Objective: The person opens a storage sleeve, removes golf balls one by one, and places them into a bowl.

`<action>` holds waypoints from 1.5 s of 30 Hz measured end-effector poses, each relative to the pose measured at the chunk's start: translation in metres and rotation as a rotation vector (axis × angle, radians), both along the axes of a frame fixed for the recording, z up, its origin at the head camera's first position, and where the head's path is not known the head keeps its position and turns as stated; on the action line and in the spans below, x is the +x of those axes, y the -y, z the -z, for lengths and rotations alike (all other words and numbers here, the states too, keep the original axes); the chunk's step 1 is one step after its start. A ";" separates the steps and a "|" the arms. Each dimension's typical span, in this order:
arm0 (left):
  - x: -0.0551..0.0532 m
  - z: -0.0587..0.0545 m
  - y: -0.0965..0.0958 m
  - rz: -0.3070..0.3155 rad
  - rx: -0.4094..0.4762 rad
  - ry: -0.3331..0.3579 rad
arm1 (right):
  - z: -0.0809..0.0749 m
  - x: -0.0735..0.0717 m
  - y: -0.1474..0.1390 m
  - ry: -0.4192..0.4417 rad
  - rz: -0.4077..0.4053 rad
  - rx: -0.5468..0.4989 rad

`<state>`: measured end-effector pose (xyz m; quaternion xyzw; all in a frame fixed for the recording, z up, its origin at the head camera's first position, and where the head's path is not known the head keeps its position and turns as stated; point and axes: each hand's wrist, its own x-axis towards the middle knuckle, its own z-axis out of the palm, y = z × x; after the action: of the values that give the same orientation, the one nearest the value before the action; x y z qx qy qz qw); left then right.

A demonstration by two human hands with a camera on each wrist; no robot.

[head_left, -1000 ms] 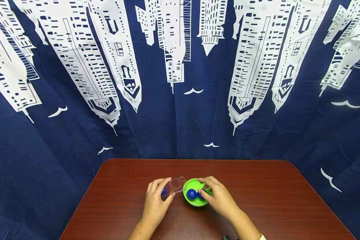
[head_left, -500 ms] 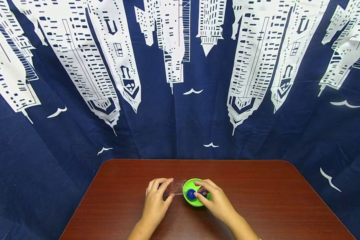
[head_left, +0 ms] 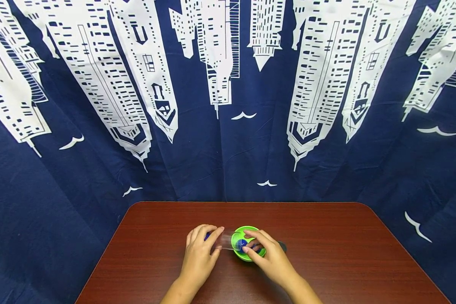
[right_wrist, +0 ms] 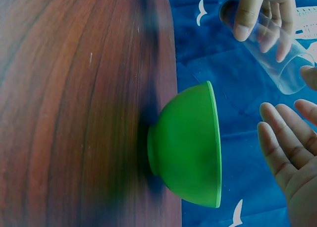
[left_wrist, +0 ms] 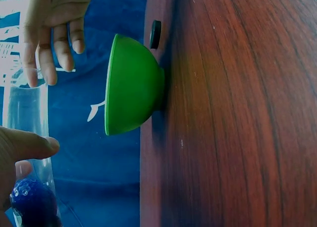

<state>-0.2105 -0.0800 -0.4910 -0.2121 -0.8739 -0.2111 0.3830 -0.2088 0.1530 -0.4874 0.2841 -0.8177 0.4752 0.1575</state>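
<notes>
My left hand point(head_left: 199, 255) grips a clear tube-shaped cup point(head_left: 228, 240), tipped nearly level with its mouth toward the right. Dark blue balls point(left_wrist: 33, 197) sit at the cup's closed end, partly hidden by the fingers. Below the mouth stands a green bowl point(right_wrist: 190, 142), upright on the table. Inside the bowl lies a blue ball point(head_left: 242, 245); more blue shows behind my right hand point(head_left: 271, 257). That hand hovers over the bowl with loose, spread fingers, close to the cup's mouth and holding nothing. Whether its fingertips touch the cup's rim I cannot tell.
A small black disc point(left_wrist: 156, 34) rests on the brown wooden table point(head_left: 346, 245), just right of the bowl and partly behind the right hand in the head view. A dark blue cloth point(head_left: 197, 160) with white buildings and birds hangs behind the table.
The cup's mouth has moved right and down over the bowl's left rim. My right hand has shifted slightly left, and the black disc has come into view beside it.
</notes>
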 end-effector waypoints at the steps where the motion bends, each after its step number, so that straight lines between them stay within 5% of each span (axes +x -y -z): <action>1: 0.000 0.000 0.000 0.003 -0.007 -0.006 | 0.001 0.000 0.000 -0.004 -0.004 -0.004; 21: 0.000 -0.005 0.002 0.005 -0.094 -0.045 | 0.004 0.005 0.008 0.110 -0.042 -0.058; 34: 0.000 -0.008 0.000 -0.006 -0.114 -0.053 | 0.009 0.004 0.013 0.063 -0.034 -0.108; 45: 0.001 -0.006 0.001 -0.014 -0.109 -0.035 | 0.008 0.005 0.015 0.126 -0.014 -0.147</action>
<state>-0.2096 -0.0808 -0.4846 -0.2302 -0.8788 -0.1566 0.3875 -0.2035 0.1378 -0.4958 0.2470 -0.7869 0.5520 0.1228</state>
